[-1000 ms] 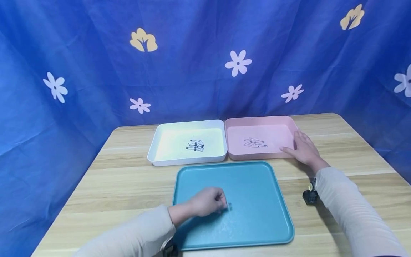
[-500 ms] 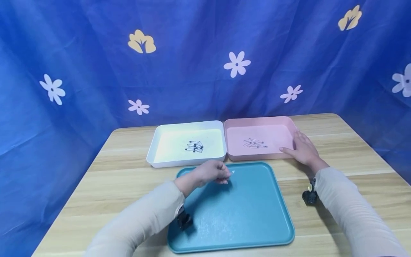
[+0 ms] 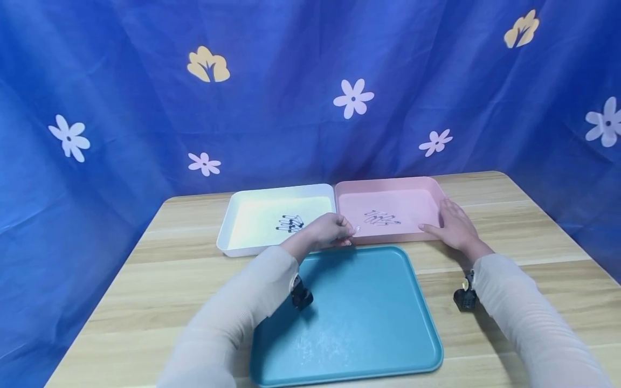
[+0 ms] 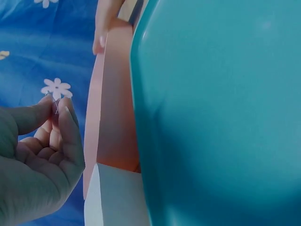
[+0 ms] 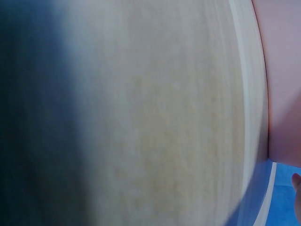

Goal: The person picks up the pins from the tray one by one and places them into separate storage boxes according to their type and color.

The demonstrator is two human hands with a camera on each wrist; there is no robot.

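Note:
My left hand (image 3: pixel 326 230) pinches a small shiny safety pin (image 3: pixel 357 229) between thumb and index finger, over the front left part of the pink tray (image 3: pixel 398 186). In the left wrist view the safety pin (image 4: pixel 56 108) shows only as a bit of thin wire at the fingertips. Several thin safety pins (image 3: pixel 380 218) lie in the pink tray. My right hand (image 3: pixel 454 226) rests on that tray's front right corner, thumb over the front rim, fingers extended along the side. Several safety pins with black parts (image 3: pixel 290 223) lie in the white tray (image 3: pixel 242 202).
A teal tray (image 3: pixel 368 318) lies in front of the two trays on the wooden table (image 3: pixel 160 280). The white and pink trays stand side by side. Behind the table hangs a blue flowered curtain (image 3: pixel 271 108).
My left hand has risen from the middle of the teal tray and moved forward to the pink tray with the safety pin in its fingers. My right hand stays on the pink tray's corner.

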